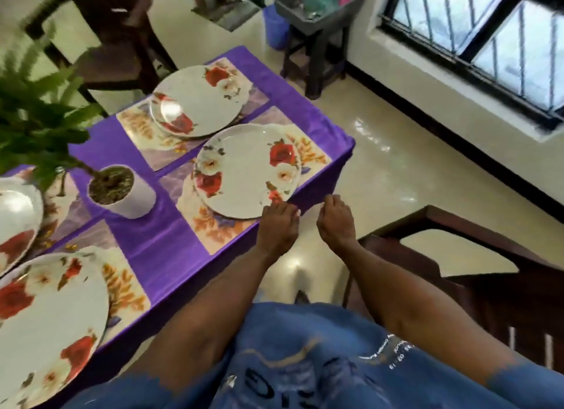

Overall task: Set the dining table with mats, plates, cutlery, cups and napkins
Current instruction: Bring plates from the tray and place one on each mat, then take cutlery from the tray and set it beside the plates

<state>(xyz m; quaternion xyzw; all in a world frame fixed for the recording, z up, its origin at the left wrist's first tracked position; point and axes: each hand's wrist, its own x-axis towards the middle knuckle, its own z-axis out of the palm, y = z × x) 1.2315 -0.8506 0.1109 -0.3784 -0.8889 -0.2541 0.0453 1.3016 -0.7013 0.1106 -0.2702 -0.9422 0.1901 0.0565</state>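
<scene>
Plates sit on mats, so cutlery comes next: the left hand [278, 225] touches the near plate [245, 170] with straight fingers, the right hand [334, 217] hangs loosely curled, holding nothing.

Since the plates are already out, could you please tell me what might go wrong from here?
1. The white rose-patterned plate sits near the edge of the purple-clothed table, with the left hand at its rim; a nudge could tip it off.
2. The white potted plant crowds the floral mat, so cups could knock it.
</scene>
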